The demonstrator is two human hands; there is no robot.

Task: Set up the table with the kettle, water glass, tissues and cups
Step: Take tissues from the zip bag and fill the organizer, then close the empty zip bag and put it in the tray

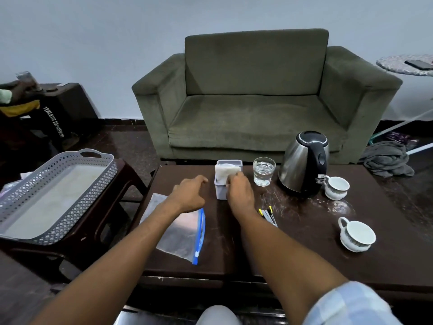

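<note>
Tissues (226,171) stand upright in a small grey holder (222,184) at the centre of the frame, on the far half of the dark table (304,249). My right hand (239,188) is closed on the near right edge of the tissues, fingertips pinching the white paper at the holder's rim. My left hand (189,193) hangs just left of the holder, fingers loosely curled, holding nothing; I cannot tell whether it touches the holder. Right of the holder stands the water glass (263,171), partly filled, and further right the steel kettle (304,164) with its black handle. One cup (337,187) sits just beside the kettle base at right; a second cup (357,235) sits nearer the camera, lower right, well apart from the first. A clear zip bag (180,231) with a blue seal lies flat under my left forearm. Several sachets (268,215) lie beside my right wrist. At left of frame a grey perforated basket (46,207) rests on a dark stool (98,231). A green sofa (257,102) fills the upper centre.
</note>
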